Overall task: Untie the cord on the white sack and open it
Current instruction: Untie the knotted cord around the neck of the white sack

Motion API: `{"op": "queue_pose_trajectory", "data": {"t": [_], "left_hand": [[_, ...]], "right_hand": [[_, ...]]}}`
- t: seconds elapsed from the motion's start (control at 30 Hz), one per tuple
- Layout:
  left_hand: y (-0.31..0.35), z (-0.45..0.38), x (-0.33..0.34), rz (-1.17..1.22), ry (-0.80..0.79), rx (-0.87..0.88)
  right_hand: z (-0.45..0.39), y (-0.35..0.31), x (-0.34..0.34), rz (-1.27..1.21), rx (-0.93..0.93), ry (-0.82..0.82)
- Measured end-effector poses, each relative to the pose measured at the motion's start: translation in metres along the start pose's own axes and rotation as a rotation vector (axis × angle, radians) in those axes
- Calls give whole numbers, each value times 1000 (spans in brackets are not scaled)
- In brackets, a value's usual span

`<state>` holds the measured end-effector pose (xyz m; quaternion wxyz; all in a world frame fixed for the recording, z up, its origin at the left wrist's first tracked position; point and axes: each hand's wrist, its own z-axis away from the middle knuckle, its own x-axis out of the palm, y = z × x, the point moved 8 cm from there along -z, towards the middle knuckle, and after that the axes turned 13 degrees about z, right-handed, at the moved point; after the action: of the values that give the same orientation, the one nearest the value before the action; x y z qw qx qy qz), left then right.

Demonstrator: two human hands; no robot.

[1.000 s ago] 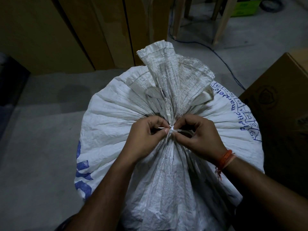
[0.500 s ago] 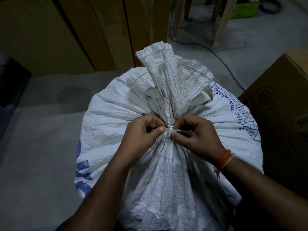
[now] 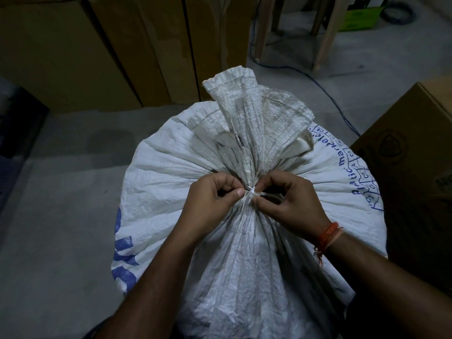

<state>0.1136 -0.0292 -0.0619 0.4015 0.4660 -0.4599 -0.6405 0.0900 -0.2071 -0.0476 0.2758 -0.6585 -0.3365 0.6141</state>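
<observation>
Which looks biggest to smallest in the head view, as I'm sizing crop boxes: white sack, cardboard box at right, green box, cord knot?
1. white sack, though nearness inflates it
2. cardboard box, cut off by the frame
3. green box, far away and partly cut off, so its real size is unsure
4. cord knot

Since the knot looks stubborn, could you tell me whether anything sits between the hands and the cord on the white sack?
Nothing visible does. The left hand and right hand are already at the thin white cord, pinching it at the gathered neck of the white woven plastic sack, which is tied shut.
</observation>
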Motion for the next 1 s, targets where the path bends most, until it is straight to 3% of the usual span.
{"op": "queue_pose_trajectory", "data": {"t": [0.67, 0.77, 0.87, 1.0], "left_hand": [[0, 3, 2, 46, 20, -36], [8, 11, 2, 117, 30, -45], [23, 21, 8, -21, 15, 47], [35, 25, 3, -91, 158, 157]], "right_hand": [[0, -1, 1, -47, 5, -1], [2, -5, -2, -4, -14, 14], [5, -15, -11, 100, -57, 60], [7, -28, -28, 335, -149, 197]]}}
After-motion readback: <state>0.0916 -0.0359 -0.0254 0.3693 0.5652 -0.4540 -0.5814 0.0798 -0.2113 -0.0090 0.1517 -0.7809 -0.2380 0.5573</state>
